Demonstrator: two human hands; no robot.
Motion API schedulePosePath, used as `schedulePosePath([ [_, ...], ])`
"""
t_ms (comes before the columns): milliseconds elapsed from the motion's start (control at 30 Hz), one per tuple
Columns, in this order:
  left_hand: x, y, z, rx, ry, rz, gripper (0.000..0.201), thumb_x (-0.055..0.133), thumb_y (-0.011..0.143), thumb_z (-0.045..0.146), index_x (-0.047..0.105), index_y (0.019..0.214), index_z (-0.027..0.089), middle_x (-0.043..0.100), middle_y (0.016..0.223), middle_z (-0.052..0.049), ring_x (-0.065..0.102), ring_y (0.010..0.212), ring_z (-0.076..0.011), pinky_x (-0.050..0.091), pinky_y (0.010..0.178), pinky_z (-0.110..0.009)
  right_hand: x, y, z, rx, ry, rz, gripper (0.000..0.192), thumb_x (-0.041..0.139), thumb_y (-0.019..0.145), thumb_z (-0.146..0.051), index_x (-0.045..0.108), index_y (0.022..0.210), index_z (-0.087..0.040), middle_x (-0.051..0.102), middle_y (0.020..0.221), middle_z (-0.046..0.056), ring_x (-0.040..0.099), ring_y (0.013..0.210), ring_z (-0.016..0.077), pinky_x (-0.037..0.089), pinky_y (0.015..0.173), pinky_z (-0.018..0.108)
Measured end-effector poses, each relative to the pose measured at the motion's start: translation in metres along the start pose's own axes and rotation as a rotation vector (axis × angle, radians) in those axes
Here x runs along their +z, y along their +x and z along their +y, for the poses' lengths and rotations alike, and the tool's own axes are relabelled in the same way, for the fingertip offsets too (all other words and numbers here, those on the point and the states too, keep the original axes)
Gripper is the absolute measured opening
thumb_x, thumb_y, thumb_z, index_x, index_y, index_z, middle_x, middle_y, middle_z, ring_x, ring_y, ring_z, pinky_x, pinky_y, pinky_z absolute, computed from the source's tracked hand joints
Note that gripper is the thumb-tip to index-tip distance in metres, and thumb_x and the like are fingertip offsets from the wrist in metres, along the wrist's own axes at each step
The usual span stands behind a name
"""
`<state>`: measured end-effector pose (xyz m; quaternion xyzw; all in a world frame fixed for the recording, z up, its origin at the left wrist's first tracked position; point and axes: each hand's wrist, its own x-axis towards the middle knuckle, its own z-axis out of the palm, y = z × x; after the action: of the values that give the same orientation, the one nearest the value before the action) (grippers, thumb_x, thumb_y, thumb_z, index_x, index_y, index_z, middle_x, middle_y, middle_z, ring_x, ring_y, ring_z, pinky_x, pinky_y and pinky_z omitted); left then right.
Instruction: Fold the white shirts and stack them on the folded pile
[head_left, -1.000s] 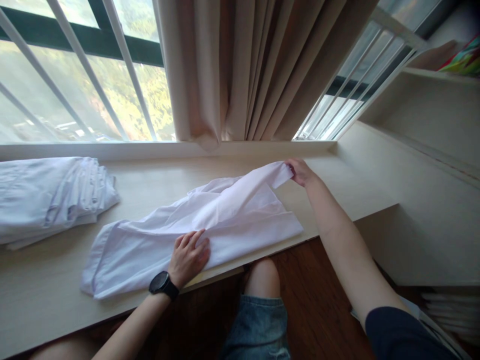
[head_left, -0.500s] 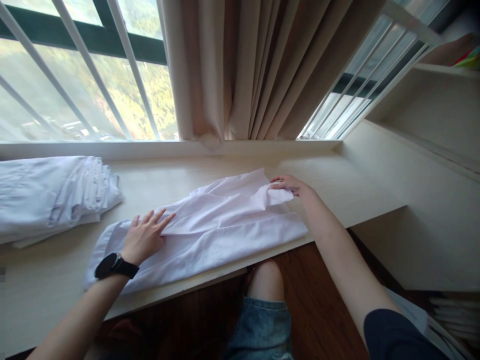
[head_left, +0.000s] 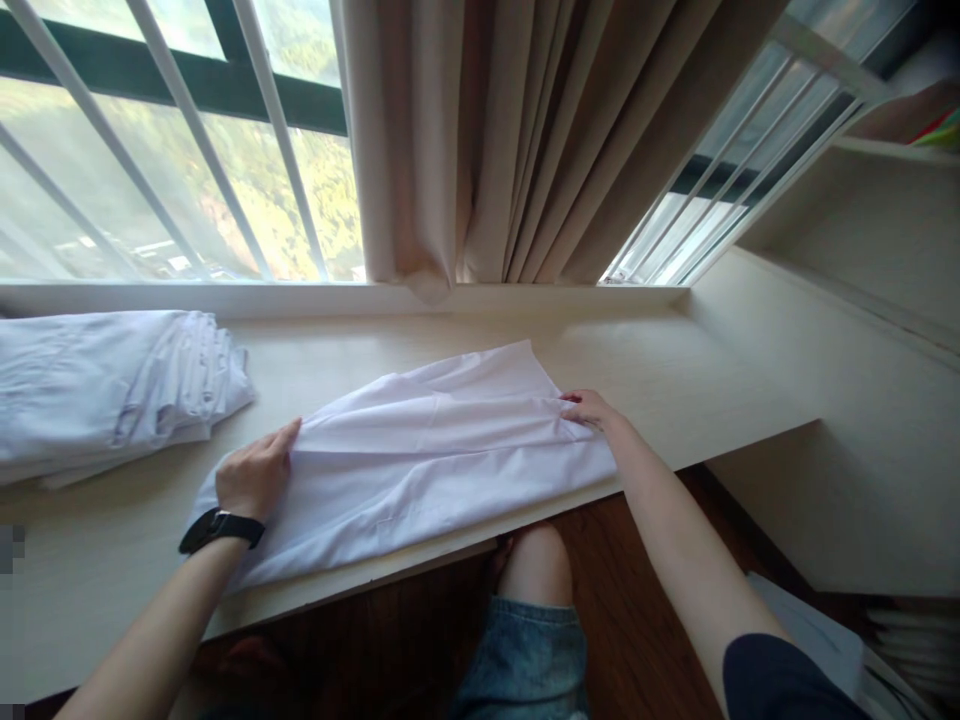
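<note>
Head view: looks like mid-fold on the white shirt [head_left: 420, 460], which lies flat along the near edge of the desk [head_left: 675, 370], a folded pile [head_left: 105, 385] well off to the left. The left hand [head_left: 251, 478] rests on its left end, fingers curled loosely over the cloth. The right hand [head_left: 592, 408] presses its right edge with fingers nearly flat, so I'd say the next fold needs an actual pinch on an edge.
</note>
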<state>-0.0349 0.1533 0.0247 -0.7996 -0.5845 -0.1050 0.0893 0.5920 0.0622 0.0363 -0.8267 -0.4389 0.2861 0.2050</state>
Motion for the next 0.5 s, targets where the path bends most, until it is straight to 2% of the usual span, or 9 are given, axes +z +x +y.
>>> schedulePosePath([
  [67,0.005,-0.001,-0.003,-0.009,0.005,-0.017,0.054,0.038,0.095,0.021,0.050,0.147,0.022,0.071,0.119,-0.010,0.064,0.094,-0.0272,0.043,0.082,-0.036,0.000,0.000,0.010,-0.019,-0.041,0.038,0.053,0.076,0.062,-0.017,0.071,0.115,-0.012,0.075,0.104,0.010,0.070,0.086,0.0206,0.054,0.075,0.026],
  [133,0.009,0.002,-0.005,-0.002,-0.005,-0.020,0.054,0.041,0.093,0.022,0.050,0.146,0.020,0.070,0.119,-0.010,0.063,0.103,-0.0285,0.040,0.088,-0.038,-0.008,0.003,0.014,-0.054,-0.135,0.031,0.050,0.076,0.063,-0.017,0.072,0.113,-0.012,0.075,0.106,0.010,0.070,0.089,0.0219,0.054,0.077,0.027],
  [300,0.011,0.012,-0.005,-0.092,-0.006,-0.051,0.041,0.041,0.092,0.025,0.066,0.124,0.019,0.068,0.123,-0.012,0.059,0.113,-0.0324,0.035,0.093,-0.045,-0.022,0.017,0.009,-0.134,-0.450,-0.012,0.042,0.075,0.058,-0.011,0.077,0.099,-0.016,0.076,0.105,0.010,0.069,0.097,0.0270,0.052,0.087,0.032],
  [400,0.009,0.014,-0.004,-0.122,-0.006,-0.044,0.043,0.043,0.090,0.023,0.064,0.127,0.021,0.068,0.125,-0.012,0.058,0.114,-0.0319,0.032,0.098,-0.049,-0.007,0.024,-0.011,-0.159,-0.567,-0.033,0.045,0.075,0.058,-0.011,0.077,0.103,-0.017,0.075,0.108,0.012,0.068,0.100,0.0293,0.050,0.092,0.036],
  [500,0.006,0.012,-0.008,-0.102,-0.009,-0.058,0.048,0.046,0.088,0.025,0.060,0.134,0.021,0.066,0.127,-0.012,0.057,0.115,-0.0321,0.036,0.096,-0.047,0.028,0.021,-0.043,-0.306,-0.596,-0.052,0.047,0.075,0.069,-0.021,0.073,0.116,-0.017,0.071,0.121,0.014,0.066,0.109,0.0282,0.047,0.097,0.034],
])
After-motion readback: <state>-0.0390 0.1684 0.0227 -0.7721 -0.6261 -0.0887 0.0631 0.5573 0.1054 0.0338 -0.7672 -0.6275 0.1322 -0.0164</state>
